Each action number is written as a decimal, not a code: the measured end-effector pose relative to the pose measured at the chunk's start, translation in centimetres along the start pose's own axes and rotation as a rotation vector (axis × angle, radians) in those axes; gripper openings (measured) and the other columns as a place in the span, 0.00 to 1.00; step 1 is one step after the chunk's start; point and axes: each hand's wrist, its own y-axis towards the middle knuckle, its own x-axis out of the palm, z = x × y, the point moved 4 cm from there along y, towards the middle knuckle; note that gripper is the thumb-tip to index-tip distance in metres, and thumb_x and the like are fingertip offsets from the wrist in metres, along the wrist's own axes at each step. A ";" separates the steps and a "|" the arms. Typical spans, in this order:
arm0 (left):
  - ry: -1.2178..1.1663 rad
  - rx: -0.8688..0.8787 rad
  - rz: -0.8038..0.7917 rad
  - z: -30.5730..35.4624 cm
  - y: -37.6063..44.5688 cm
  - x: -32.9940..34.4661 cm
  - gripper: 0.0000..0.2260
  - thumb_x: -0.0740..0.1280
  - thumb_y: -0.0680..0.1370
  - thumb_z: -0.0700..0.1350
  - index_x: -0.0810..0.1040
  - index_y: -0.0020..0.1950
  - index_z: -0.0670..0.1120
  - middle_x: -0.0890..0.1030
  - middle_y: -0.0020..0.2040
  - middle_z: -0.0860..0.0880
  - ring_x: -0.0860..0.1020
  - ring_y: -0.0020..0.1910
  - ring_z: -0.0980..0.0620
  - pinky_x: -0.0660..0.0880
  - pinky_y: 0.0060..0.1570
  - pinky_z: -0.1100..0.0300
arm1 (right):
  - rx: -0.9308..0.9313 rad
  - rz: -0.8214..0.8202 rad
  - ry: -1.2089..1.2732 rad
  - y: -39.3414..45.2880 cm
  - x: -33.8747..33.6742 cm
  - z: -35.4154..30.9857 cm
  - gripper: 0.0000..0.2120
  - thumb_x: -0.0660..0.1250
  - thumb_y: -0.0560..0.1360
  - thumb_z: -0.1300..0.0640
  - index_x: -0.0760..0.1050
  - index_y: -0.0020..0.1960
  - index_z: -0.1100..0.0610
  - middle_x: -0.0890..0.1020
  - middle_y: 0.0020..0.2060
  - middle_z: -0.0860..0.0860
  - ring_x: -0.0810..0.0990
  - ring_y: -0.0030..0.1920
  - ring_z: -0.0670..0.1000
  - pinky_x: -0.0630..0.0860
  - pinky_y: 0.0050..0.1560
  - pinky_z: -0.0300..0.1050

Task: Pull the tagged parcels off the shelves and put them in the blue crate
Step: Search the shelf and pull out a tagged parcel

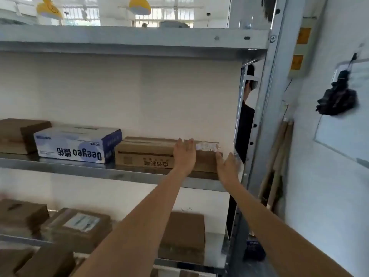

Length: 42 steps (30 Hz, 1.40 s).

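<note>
A long brown cardboard parcel (145, 154) lies on the middle shelf (79, 166), with a white tag (207, 146) on its top right. My left hand (184, 154) rests flat against the parcel's front and top edge, fingers spread. At the parcel's right end my right hand (227, 166) is held flat against the side, fingers extended. Neither hand has closed around the box. No blue crate is in view.
A blue and white Deeyeo box (77, 144) and a brown box (18, 134) sit left of the parcel. Several brown parcels (77, 226) lie on the lower shelf. A metal upright (267, 108) stands right of my right hand; a person stands behind it.
</note>
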 end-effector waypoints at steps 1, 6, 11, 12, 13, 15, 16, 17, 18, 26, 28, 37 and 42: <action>-0.014 0.035 0.019 0.0 -0.1 0.0 0.29 0.52 0.83 0.55 0.52 0.79 0.41 0.56 0.78 0.43 0.54 0.77 0.44 0.53 0.76 0.48 | -0.012 -0.004 0.038 -0.1 0.1 -0.1 0.21 0.56 0.83 0.52 0.65 0.71 0.64 0.74 0.66 0.59 0.72 0.66 0.58 0.66 0.64 0.43; -0.152 -0.084 0.008 -2.0 -0.6 0.7 0.24 0.50 0.84 0.50 0.56 0.77 0.41 0.64 0.75 0.43 0.63 0.73 0.43 0.59 0.73 0.52 | 0.044 -0.062 -0.011 -0.5 0.5 0.3 0.19 0.53 0.84 0.50 0.68 0.69 0.61 0.76 0.63 0.58 0.74 0.63 0.57 0.66 0.57 0.41; -0.222 -0.156 0.006 -2.9 -0.1 0.4 0.20 0.51 0.84 0.47 0.65 0.74 0.41 0.70 0.70 0.42 0.68 0.68 0.43 0.63 0.68 0.53 | 0.017 -0.081 -0.126 -0.9 0.3 0.2 0.21 0.52 0.84 0.49 0.67 0.69 0.62 0.76 0.63 0.59 0.74 0.63 0.58 0.68 0.58 0.44; -0.260 -0.164 0.011 -2.7 0.0 0.4 0.19 0.51 0.84 0.46 0.67 0.72 0.41 0.70 0.69 0.42 0.69 0.67 0.43 0.63 0.67 0.53 | 0.014 -0.070 -0.106 -1.0 0.4 0.2 0.20 0.52 0.84 0.49 0.67 0.70 0.61 0.76 0.64 0.59 0.74 0.63 0.58 0.69 0.59 0.44; -0.312 -0.162 0.013 -2.5 0.1 0.4 0.17 0.52 0.84 0.45 0.70 0.69 0.41 0.72 0.67 0.42 0.70 0.64 0.44 0.64 0.66 0.54 | 0.002 -0.055 -0.076 -1.0 0.4 0.2 0.20 0.53 0.84 0.50 0.66 0.70 0.60 0.76 0.64 0.58 0.74 0.63 0.57 0.69 0.60 0.44; -0.474 -0.180 0.039 -2.3 0.0 0.3 0.11 0.54 0.83 0.47 0.73 0.59 0.46 0.75 0.59 0.46 0.73 0.57 0.48 0.66 0.64 0.55 | -0.065 0.007 -0.027 -1.5 0.5 -0.2 0.20 0.54 0.84 0.50 0.64 0.73 0.57 0.75 0.66 0.55 0.74 0.65 0.55 0.69 0.59 0.41; -0.576 -0.206 0.073 -2.3 -0.3 0.1 0.09 0.55 0.83 0.47 0.73 0.55 0.48 0.76 0.55 0.47 0.74 0.53 0.50 0.66 0.61 0.56 | -0.124 0.057 -0.026 -2.1 0.5 -0.6 0.22 0.54 0.84 0.50 0.62 0.75 0.56 0.73 0.68 0.54 0.73 0.66 0.53 0.69 0.60 0.40; -0.710 -0.226 0.092 -2.3 -0.6 0.0 0.09 0.55 0.83 0.48 0.74 0.54 0.48 0.78 0.52 0.48 0.75 0.50 0.52 0.67 0.59 0.57 | -0.194 0.112 -0.028 -2.7 0.6 -1.0 0.23 0.55 0.83 0.49 0.59 0.76 0.54 0.71 0.70 0.52 0.70 0.69 0.51 0.68 0.63 0.40; -0.822 -0.242 0.071 -2.6 -0.8 0.0 0.11 0.55 0.83 0.49 0.75 0.56 0.47 0.79 0.53 0.47 0.76 0.51 0.53 0.68 0.59 0.57 | -0.267 0.167 -0.040 -3.3 0.7 -1.5 0.24 0.56 0.83 0.49 0.58 0.77 0.53 0.69 0.72 0.51 0.67 0.71 0.49 0.66 0.67 0.41; -0.988 -0.296 -0.101 -3.2 -1.7 0.5 0.19 0.52 0.83 0.54 0.70 0.68 0.45 0.76 0.61 0.44 0.73 0.66 0.47 0.67 0.70 0.52 | -0.511 0.331 -0.145 -4.5 1.0 -4.4 0.22 0.62 0.81 0.54 0.66 0.74 0.58 0.69 0.73 0.55 0.61 0.76 0.55 0.42 0.70 0.24; -0.989 -0.297 -0.094 -3.3 -1.6 0.4 0.20 0.52 0.83 0.54 0.69 0.69 0.45 0.76 0.62 0.44 0.73 0.66 0.47 0.67 0.70 0.52 | -0.505 0.323 -0.152 -4.2 0.9 -4.7 0.22 0.61 0.82 0.53 0.65 0.74 0.57 0.69 0.73 0.54 0.61 0.75 0.53 0.44 0.71 0.26; -0.481 -0.155 0.050 -1.0 -0.8 0.1 0.11 0.57 0.82 0.41 0.74 0.42 0.49 0.73 0.42 0.52 0.71 0.50 0.50 0.65 0.53 0.59 | 0.018 0.183 -0.165 -2.5 0.2 -0.9 0.14 0.56 0.83 0.54 0.68 0.65 0.60 0.78 0.51 0.51 0.78 0.59 0.57 0.58 0.74 0.61; -0.275 -0.079 -0.073 -2.3 -1.3 0.5 0.21 0.53 0.77 0.33 0.75 0.65 0.46 0.78 0.50 0.50 0.74 0.46 0.55 0.71 0.45 0.63 | 0.093 0.106 -0.247 -2.7 -0.1 0.1 0.15 0.55 0.84 0.55 0.67 0.65 0.63 0.79 0.58 0.58 0.76 0.59 0.61 0.66 0.66 0.55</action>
